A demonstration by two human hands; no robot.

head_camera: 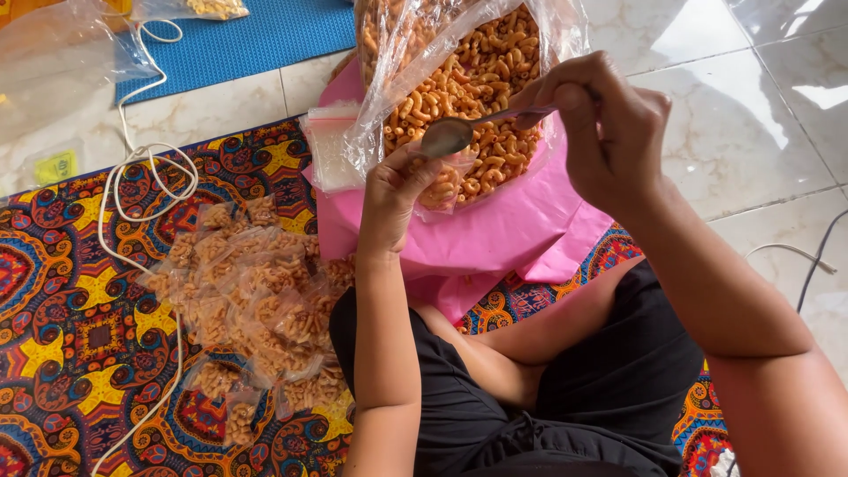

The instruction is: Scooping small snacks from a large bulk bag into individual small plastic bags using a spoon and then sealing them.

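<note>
Over pink sheet (521, 234), right hand (609, 132) fingers gripping spoon (459, 132), left hand (397, 199) pinching small bag (446, 181)

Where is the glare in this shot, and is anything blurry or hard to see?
Head view: bright window glare lies on the glossy floor tiles; the clear plastic bag throws white reflections that veil some snacks; the spoon looks slightly soft, the right hand and left hand sharp; the patterned mat is evenly lit.

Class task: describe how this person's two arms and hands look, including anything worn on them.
Both forearms are bare, with no sleeves in view. The left hand and right hand wear no gloves; no rings, watch or bracelets are visible. Black clothing covers the lap.
</note>
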